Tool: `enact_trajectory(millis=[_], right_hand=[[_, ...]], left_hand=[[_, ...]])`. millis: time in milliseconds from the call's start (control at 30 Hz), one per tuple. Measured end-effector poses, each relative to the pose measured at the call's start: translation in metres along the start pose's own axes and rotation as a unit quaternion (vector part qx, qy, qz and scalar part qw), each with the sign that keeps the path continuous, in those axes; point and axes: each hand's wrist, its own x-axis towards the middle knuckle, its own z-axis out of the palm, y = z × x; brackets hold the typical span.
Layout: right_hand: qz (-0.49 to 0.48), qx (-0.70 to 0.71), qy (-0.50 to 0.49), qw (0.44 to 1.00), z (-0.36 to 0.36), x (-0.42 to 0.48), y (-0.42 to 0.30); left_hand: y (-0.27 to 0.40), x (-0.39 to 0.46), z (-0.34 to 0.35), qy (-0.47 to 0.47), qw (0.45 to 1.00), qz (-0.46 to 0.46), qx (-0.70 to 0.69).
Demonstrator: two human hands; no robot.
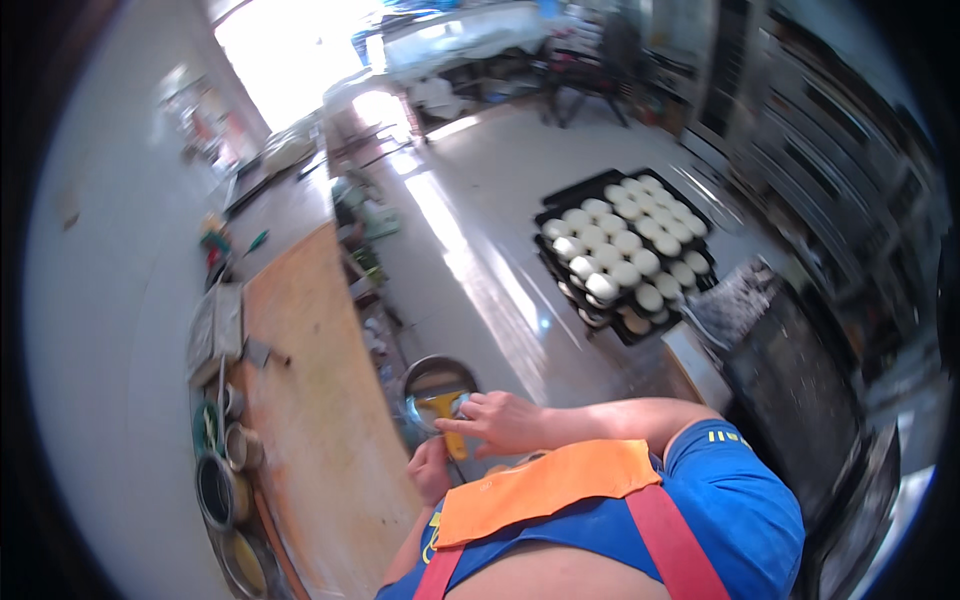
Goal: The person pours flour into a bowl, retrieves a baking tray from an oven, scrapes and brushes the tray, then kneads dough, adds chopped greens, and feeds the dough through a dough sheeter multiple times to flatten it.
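Note:
Beside the table's edge, a round metal pan [439, 375] is held up in front of my body. My left hand [430, 471] is closed at its near side, seemingly around the handle, which is mostly hidden. A yellow plastic scraper [444, 405] lies across the pan's opening, its handle pointing back towards my chest. My right hand [504, 421] grips this scraper, with one finger stretched across it. What the pan contains is hard to make out.
To my left runs a long wooden worktable [322, 405] with a bench scraper [259, 352] and several pots [223, 491] along the wall. Black trays [581, 187] of round white dough pieces [626, 244] are stacked at the right. Beyond them stands a deck oven [810, 142].

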Motion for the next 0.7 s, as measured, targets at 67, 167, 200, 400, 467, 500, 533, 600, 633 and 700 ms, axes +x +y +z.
enact_trajectory(millis=[67,167,200,400,467,500,533,600,633,700], right_hand=[[0.032,-0.039,0.033,0.998,-0.018,-0.051,0.023],[0.214,-0.205,0.168,0.940,-0.115,-0.127,0.033],[0.238,-0.184,0.243,0.922,-0.137,-0.170,0.049],[0.446,0.233,0.672,0.543,-0.248,-0.373,-0.015],[0.447,0.203,0.748,0.447,-0.241,-0.434,-0.047],[0.469,0.175,0.772,0.391,-0.233,-0.458,-0.064],[0.500,0.138,0.785,0.338,-0.219,-0.480,-0.078],[0.554,0.079,0.774,0.297,-0.189,-0.522,-0.113],[0.559,0.053,0.784,0.265,-0.188,-0.534,-0.138],[0.606,-0.044,0.755,0.247,-0.204,-0.550,-0.195]], left_hand=[[-0.007,0.006,0.061,-0.134,0.981,0.076,0.121],[0.009,-0.003,0.163,-0.284,0.937,0.100,0.175],[0.013,-0.012,0.196,-0.331,0.922,0.095,0.175],[0.023,-0.073,0.366,-0.481,0.868,0.001,0.123],[0.020,-0.078,0.396,-0.522,0.842,-0.019,0.137],[0.017,-0.079,0.406,-0.543,0.827,-0.031,0.146],[0.011,-0.077,0.414,-0.560,0.816,-0.062,0.131],[0.007,-0.073,0.422,-0.557,0.818,-0.092,0.112],[0.004,-0.067,0.425,-0.551,0.821,-0.107,0.102],[0.003,-0.051,0.426,-0.564,0.814,-0.102,0.094]])
